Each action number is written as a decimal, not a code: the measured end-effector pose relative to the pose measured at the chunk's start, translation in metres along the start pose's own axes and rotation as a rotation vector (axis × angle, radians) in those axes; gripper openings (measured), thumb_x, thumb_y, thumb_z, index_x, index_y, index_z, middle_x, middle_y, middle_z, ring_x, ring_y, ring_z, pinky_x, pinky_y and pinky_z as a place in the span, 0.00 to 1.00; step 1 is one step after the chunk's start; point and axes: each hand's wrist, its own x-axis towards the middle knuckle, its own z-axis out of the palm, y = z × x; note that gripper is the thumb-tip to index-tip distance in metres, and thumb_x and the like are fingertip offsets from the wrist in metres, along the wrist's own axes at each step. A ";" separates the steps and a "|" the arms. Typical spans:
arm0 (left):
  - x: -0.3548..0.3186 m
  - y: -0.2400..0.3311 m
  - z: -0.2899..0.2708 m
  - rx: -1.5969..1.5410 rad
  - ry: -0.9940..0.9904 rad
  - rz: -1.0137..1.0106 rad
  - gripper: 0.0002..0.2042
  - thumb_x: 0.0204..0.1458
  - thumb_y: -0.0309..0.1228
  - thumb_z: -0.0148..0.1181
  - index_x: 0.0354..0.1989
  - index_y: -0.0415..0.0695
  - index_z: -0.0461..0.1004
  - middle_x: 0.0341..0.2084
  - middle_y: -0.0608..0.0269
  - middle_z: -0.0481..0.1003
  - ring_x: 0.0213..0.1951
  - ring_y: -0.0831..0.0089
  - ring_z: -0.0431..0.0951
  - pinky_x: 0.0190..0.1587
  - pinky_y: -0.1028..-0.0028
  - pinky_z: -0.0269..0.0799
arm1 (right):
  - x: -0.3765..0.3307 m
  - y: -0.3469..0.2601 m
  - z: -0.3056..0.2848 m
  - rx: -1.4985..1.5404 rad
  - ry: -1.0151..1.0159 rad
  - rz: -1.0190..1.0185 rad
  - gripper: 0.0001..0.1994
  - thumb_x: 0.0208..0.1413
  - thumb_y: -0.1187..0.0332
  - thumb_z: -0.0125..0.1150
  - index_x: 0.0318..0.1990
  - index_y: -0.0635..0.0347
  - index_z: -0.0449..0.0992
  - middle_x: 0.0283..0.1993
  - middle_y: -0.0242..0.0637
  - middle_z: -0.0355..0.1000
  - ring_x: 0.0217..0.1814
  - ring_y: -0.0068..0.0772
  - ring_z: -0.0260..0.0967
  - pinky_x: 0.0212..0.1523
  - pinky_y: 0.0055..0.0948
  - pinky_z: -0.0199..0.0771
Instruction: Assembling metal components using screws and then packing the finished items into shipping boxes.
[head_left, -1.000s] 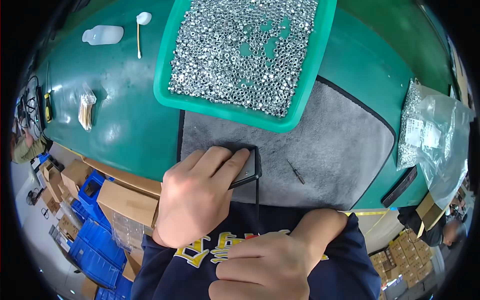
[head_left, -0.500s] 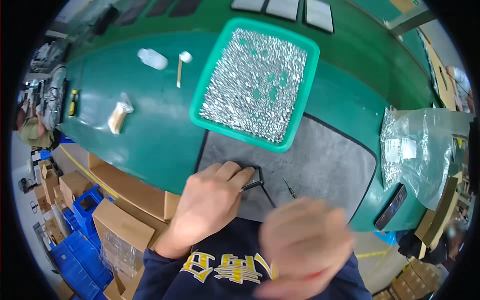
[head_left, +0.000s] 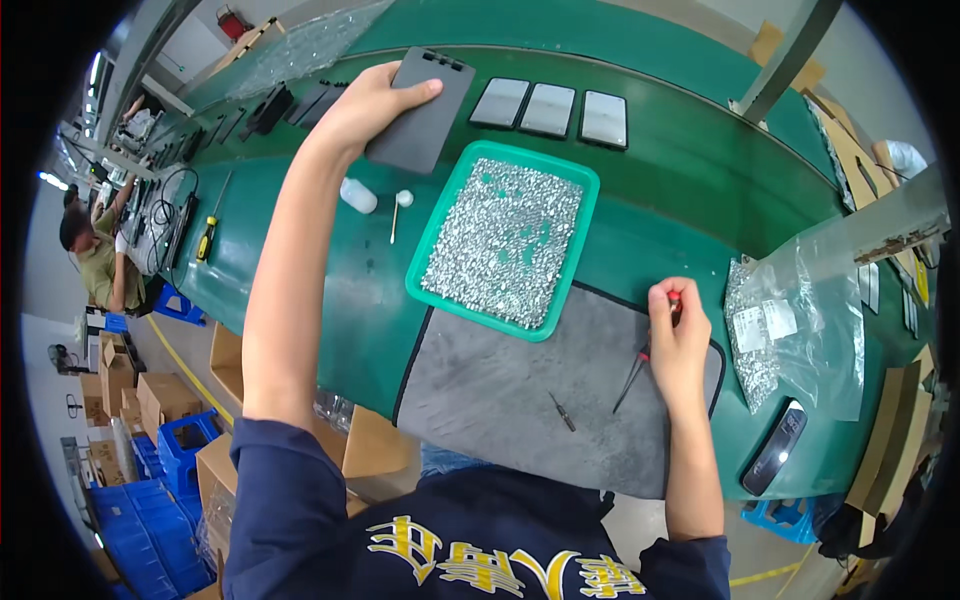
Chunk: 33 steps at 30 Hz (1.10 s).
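Note:
My left hand point(head_left: 362, 108) is stretched far out over the back of the bench, gripping a flat dark grey panel point(head_left: 425, 125) by its edge, thumb on top. Small black fittings line the panel's far end. Over the right side of the grey mat point(head_left: 490, 375), my right hand point(head_left: 684, 345) is closed around a screwdriver point(head_left: 631, 382) with a red handle, its thin shaft pointing down toward the mat. A smaller, thin dark tool point(head_left: 563, 412) lies on the mat. Between my arms sits a green tray point(head_left: 414, 270) full of small shiny metal pieces.
Several silver-faced panels point(head_left: 548, 109) and dark parts point(head_left: 268, 108) lie along the back. A white bottle point(head_left: 358, 196), a cotton swab point(head_left: 394, 222) and a yellow screwdriver point(head_left: 207, 240) rest left. A plastic bag point(head_left: 800, 330) and a phone point(head_left: 775, 447) are right. Cartons point(head_left: 375, 445) stand lower left.
My left hand has gone from the mat to the far back and now carries the grey panel. My right hand moved from the front edge toward the right. The view tilted further up.

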 end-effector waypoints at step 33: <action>0.168 -0.061 0.115 0.519 -0.086 -0.307 0.20 0.44 0.38 0.74 0.42 0.37 0.80 0.32 0.59 0.79 0.32 0.67 0.76 0.40 0.71 0.73 | 0.012 0.034 0.004 -0.466 0.111 -0.472 0.04 0.53 0.72 0.65 0.35 0.57 0.78 0.41 0.34 0.70 0.38 0.35 0.64 0.45 0.32 0.66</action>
